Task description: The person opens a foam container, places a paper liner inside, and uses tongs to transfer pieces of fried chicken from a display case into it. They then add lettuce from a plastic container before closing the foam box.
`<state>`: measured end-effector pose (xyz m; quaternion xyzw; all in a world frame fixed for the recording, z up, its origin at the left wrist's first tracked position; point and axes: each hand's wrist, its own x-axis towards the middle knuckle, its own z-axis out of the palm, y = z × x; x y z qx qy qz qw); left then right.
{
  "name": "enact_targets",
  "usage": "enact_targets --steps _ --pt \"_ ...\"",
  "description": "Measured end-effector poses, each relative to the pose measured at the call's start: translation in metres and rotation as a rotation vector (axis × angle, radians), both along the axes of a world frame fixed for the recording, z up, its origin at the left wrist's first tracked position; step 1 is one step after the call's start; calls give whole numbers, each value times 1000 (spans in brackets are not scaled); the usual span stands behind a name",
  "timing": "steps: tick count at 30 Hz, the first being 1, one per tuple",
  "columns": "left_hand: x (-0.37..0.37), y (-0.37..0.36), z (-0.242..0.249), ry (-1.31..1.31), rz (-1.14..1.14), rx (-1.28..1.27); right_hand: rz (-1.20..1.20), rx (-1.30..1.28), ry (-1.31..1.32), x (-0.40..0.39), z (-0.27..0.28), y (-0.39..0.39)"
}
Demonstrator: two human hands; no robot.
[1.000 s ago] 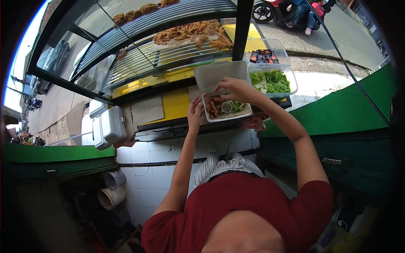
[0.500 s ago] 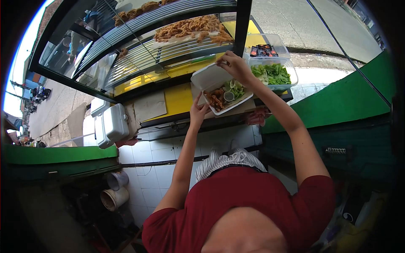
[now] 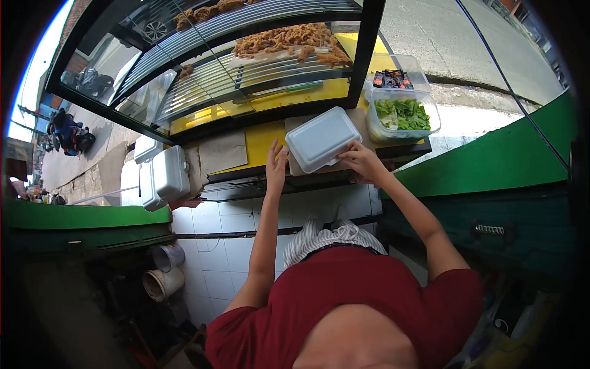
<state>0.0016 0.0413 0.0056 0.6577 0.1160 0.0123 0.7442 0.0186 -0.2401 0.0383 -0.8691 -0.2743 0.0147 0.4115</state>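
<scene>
A closed white foam takeaway box [image 3: 324, 138] lies at a slant on brown paper on the counter, so its contents are hidden. My right hand [image 3: 364, 161] is at its near right corner, with the thumb and fingers gripping the edge by the front flap. My left hand [image 3: 277, 163] is raised just left of the box, fingers stretched upward and holding nothing. To the right stands a clear plastic tub of green lettuce [image 3: 402, 115], with small dark and red sachets [image 3: 392, 79] in a container behind it.
A glass display case [image 3: 233, 117] with fried food [image 3: 286, 40] on wire racks rises behind the counter. More foam boxes [image 3: 170, 172] are stacked at the left end. Green ledges [image 3: 479, 163] flank me. Buckets [image 3: 163, 284] sit on the floor at left.
The box stood open, showing fried pieces, lettuce and a small cup; now its lid is down. My right hand moved from the raised lid to the near right corner. My left hand let go.
</scene>
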Motion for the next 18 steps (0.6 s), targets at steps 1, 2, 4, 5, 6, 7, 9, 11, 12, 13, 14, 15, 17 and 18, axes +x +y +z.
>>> enact_targets --steps 1,2,4,5,6,7,9,11,12,13,14,15,17,18 --pt "0 -10 3 -43 5 53 1 -6 -48 -2 -2 0" --pt "0 -20 6 -86 9 106 6 -1 -55 -4 -2 -1" --pt "0 -37 17 -111 5 182 13 8 -71 -6 7 0" --pt "1 -44 12 -140 19 266 10 12 -71 -6 8 1" --pt "2 -50 14 -168 34 351 8 16 -71 -5 9 2" --pt "-1 -56 23 -128 22 485 8 20 -72 -3 9 1" --pt "-1 -66 16 -177 46 551 32 -41 -67 4 6 0" --pt "-1 -71 9 -208 61 578 -21 7 -95 13 4 -2" --pt "-2 -73 8 -214 63 572 -85 86 -123 17 7 2" --pt "-3 -74 6 -220 66 566 -148 166 -151 21 10 6" --pt "-5 -75 5 -215 63 572 -219 206 -178 26 14 10" --pt "-6 -75 3 -212 62 576 -290 245 -206 33 18 15" --pt "-6 -77 1 -233 56 566 -353 332 -88 50 16 16" --pt "-6 -77 -1 -257 53 555 -342 375 60 61 0 17"
